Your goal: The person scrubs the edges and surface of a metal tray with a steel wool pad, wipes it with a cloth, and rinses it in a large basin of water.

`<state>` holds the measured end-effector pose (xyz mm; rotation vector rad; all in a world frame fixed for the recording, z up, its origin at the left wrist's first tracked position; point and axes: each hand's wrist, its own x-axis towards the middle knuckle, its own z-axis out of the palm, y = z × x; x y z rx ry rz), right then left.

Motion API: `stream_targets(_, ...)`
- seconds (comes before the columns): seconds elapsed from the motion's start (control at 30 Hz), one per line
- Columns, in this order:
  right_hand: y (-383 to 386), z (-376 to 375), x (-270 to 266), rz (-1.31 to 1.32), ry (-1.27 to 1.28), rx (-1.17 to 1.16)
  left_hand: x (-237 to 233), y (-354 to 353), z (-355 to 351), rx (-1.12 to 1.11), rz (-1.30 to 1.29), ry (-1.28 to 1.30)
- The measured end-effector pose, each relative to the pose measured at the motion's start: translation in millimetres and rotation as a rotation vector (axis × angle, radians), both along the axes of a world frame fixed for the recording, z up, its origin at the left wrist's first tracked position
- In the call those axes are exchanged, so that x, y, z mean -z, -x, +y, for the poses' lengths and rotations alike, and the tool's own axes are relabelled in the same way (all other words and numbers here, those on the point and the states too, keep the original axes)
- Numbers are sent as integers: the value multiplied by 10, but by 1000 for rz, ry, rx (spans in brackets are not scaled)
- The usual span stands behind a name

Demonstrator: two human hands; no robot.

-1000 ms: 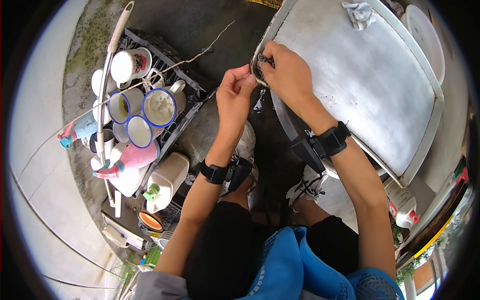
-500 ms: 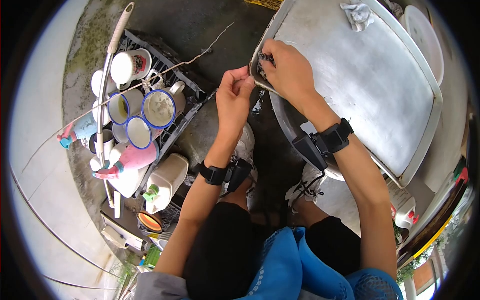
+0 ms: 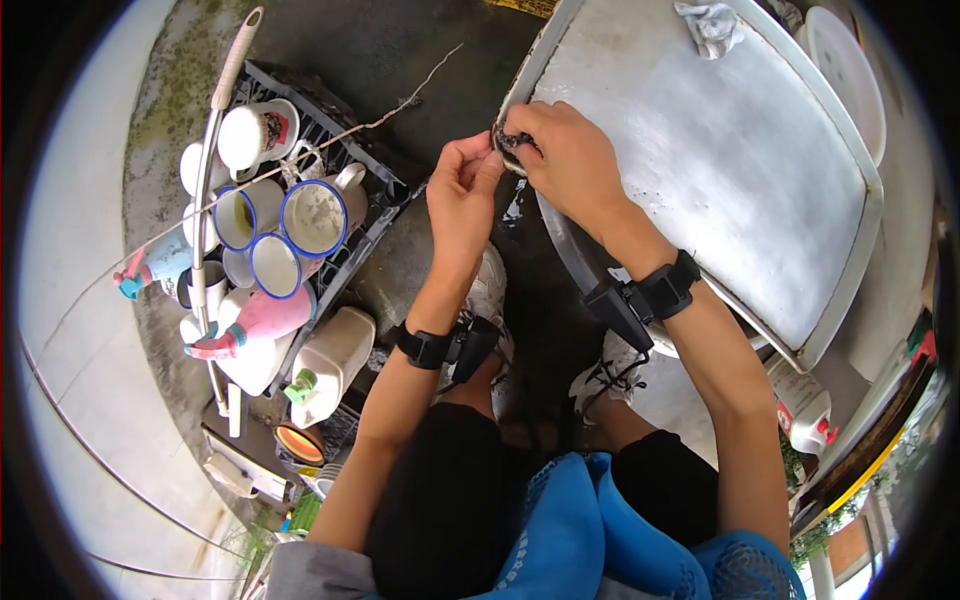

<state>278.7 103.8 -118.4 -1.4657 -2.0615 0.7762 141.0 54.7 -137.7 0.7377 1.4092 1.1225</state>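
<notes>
A large metal tray [image 3: 700, 160] with a raised rim lies tilted at the upper right. At its near left corner, my left hand [image 3: 465, 195] pinches the rim between thumb and fingers. My right hand [image 3: 575, 160] is closed around a dark scouring pad [image 3: 515, 138], which touches the inside of that same corner. The pad is partly covered by the fingers. A crumpled grey-white cloth [image 3: 712, 28] rests near the tray's far edge.
On the left, a dark crate [image 3: 375, 225] bears several enamel mugs [image 3: 314, 216] and a pink spray bottle [image 3: 275, 315]. A metal pole [image 3: 212, 160] and a thin twig cross over it. A beige jug [image 3: 335, 365] stands nearer. A white bottle [image 3: 800, 405] is at right.
My right hand has moved slightly down and left with the pad, closer to the corner and my left hand. The left hand has shifted a little left, still on the rim.
</notes>
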Motion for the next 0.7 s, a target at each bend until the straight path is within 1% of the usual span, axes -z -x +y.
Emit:
stream_targets(0.03, -64, 31, -18, -2, -1, 0, -6, -2, 12, 16, 30, 9)
stream_targets(0.1, -225, 165, -99, -67, 29, -304, 6, -25, 2, 9, 20, -5)
stream_targets(0.13, -289, 216, -145, -66, 26, -296, 6, -32, 3, -3, 9, -16)
stream_targets(0.2, -391, 292, -205, -271, 99, -289, 13, -24, 0, -7, -8, -12)
stream_targets(0.23, -383, 281, -195, -276, 103, -290, 17, -31, -11, -10, -24, -3)
stream_targets(0.3, -257, 248, -150, -194, 24, 69, 13, -36, -18, -14, -47, 3)
stream_targets(0.37, -37, 145, -127, -155, 39, 105, -5, -29, -13, -4, -60, 11)
stream_targets(0.43, 2, 60, -60, -126, 54, 143, -5, -72, -21, -43, -47, -42)
stream_targets(0.5, -44, 10, -28, -25, 75, -16, 33, -78, -24, -39, -36, -46)
stream_targets(0.53, -113, 77, -46, -58, -1, -144, 46, -70, -19, -34, -21, -55)
stream_targets(0.57, -200, 147, -75, -53, -1, -137, 48, -65, -31, -27, -17, -54)
stream_targets(0.63, -323, 338, -259, -273, 130, -455, 35, -81, -31, -32, 39, -70)
stream_targets(0.67, -333, 399, -278, -391, 189, -466, 36, -88, -26, -30, 34, -72)
stream_targets(0.7, -340, 375, -261, -398, 193, -464, 37, -93, -36, -42, 9, -65)
